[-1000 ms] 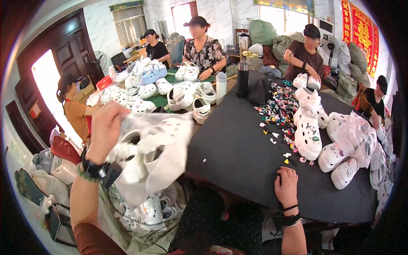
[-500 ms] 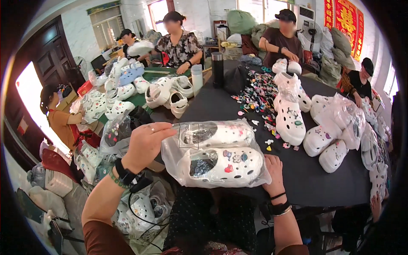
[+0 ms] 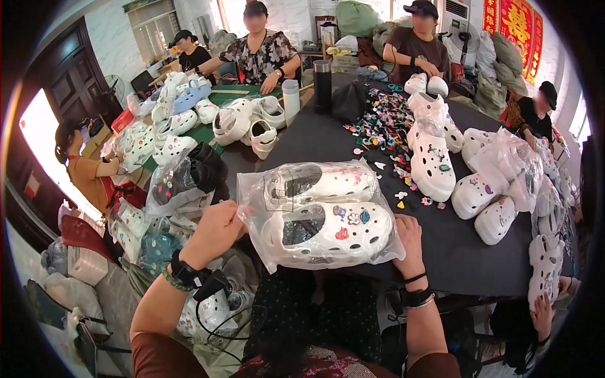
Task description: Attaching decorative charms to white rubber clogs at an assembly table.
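Observation:
A clear plastic bag [image 3: 257, 252] holds a pair of white clogs [image 3: 302, 246] with holes and colourful charms, lying side by side at the table's near edge. The bag's left end is pinched in the closed fingers of my left hand [image 3: 217, 230]. At the right end, my right hand [image 3: 408, 242] grips the bag's edge beside the clog toes, its thumb partly hidden. Both clogs point to the right.
Loose charms [image 3: 381, 120] cover part of the black table [image 3: 491, 271]. More white clogs [image 3: 432, 167] stand to the right, beside bagged clogs [image 3: 482, 189]. A black bottle [image 3: 322, 87] stands at the back. Filled bags crowd the floor at left; several co-workers sit around.
My left hand has come down from the bag's upper left corner to its left end, its fingers now closed on the plastic. The bag has shifted slightly away from me.

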Available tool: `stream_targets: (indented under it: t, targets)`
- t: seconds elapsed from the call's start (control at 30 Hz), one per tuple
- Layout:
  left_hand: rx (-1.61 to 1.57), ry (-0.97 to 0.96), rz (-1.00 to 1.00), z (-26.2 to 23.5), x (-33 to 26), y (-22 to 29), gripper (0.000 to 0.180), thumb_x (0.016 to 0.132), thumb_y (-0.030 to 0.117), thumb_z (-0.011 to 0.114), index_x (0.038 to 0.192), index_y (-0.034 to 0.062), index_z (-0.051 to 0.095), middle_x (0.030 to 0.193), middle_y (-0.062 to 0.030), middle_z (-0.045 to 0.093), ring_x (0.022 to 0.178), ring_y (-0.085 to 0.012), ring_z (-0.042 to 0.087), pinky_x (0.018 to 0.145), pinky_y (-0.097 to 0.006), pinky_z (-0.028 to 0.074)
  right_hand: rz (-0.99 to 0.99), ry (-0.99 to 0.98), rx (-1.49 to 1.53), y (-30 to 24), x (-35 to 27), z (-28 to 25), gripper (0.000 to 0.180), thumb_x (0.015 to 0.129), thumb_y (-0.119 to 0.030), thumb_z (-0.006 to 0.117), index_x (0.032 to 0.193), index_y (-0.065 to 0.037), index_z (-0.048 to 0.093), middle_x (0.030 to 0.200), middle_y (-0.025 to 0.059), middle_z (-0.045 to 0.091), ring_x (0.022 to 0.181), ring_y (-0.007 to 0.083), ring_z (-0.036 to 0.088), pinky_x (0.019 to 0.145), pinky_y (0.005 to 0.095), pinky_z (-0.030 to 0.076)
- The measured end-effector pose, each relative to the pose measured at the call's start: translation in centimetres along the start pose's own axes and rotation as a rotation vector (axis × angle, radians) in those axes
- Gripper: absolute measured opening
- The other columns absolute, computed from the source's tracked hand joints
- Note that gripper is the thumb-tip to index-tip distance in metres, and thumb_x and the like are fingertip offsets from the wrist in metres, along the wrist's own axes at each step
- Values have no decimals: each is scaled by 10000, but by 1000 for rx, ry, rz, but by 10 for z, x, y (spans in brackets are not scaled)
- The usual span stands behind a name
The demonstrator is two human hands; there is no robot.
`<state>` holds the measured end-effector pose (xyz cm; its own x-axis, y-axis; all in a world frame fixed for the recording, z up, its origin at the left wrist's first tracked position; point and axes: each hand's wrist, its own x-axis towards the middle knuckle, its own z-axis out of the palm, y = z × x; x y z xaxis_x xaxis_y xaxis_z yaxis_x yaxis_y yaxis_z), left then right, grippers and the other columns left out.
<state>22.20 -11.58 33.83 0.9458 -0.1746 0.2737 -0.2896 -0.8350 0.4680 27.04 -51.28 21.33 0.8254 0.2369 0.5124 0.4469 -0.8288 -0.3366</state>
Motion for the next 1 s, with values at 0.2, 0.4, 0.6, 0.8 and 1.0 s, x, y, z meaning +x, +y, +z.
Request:
stream_targets:
  t: [0.2, 0.4, 0.6, 0.8, 1.0]
  targets:
    - [-582, -47, -112, 22, 15, -5, 322, 1026, 262, 459, 1075, 2, 644, 1010, -97, 668, 941, -171, 608, 856, -328, 476, 5, 4, -15, -1, 2, 0, 338, 746, -192, 679, 1042, -43, 612, 1169, 126, 595, 1110, 330, 520, 909, 437, 399]
    - [-636, -169, 255, 60, 41, -11, 377, 924, 95, 563, 1290, 8, 566, 1364, -189, 533, 1300, -345, 476, 1101, -399, 349, 1, 3, 7, 2, 1, 0, 310, 746, -183, 673, 1012, -38, 608, 1171, 126, 597, 1111, 329, 519, 913, 435, 397]
    - [31, -130, 280, 83, 66, -1, 637, 915, 393, 619, 1390, -4, 468, 1455, -211, 439, 1409, -332, 340, 1159, -430, 265, 16, 75, 108, 10, 1, 2, 248, 768, -119, 648, 1002, -38, 630, 1101, 139, 630, 1060, 340, 553, 890, 438, 422]
    - [35, -403, 224, 64, 87, 11, 951, 748, 516, 775, 1467, 39, 374, 1436, -221, 457, 1372, -347, 387, 1154, -409, 283, 220, 123, 371, 11, 4, 3, 127, 839, 4, 590, 938, -10, 668, 945, 152, 662, 944, 344, 606, 824, 418, 486]
    - [-362, -345, 122, 60, 79, 26, 957, 741, 467, 776, 1500, 95, 328, 1336, -240, 516, 1269, -365, 477, 1115, -434, 319, 225, 131, 370, 12, 5, 0, 124, 853, -10, 596, 954, -8, 667, 921, 150, 661, 905, 321, 615, 800, 395, 488]
